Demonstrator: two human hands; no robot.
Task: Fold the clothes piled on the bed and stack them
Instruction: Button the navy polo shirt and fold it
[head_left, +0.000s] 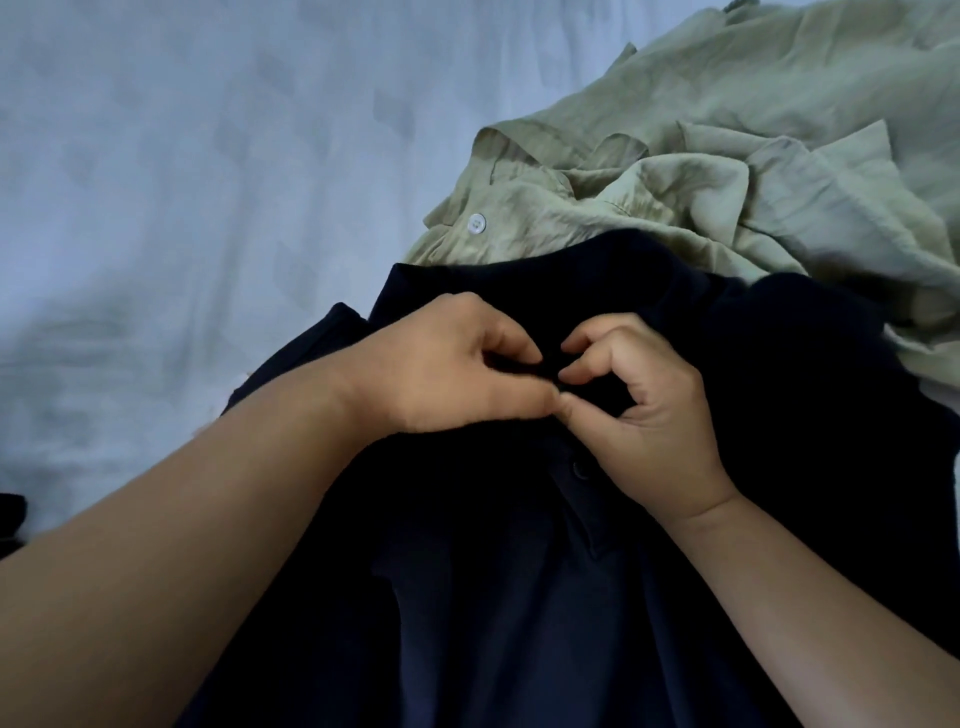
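A dark navy polo shirt (509, 597) lies front side up on the bed, its collar toward the far side and a button visible on its placket. My left hand (441, 369) and my right hand (644, 410) meet at the top of the placket, just below the collar. Both pinch the navy fabric there between thumb and fingertips. A crumpled light green button shirt (727, 156) lies beyond the collar, spreading to the far right, with one white button showing.
The pale blue-grey bed sheet (182, 208) covers the left and far side. A small dark item (13, 519) shows at the left edge.
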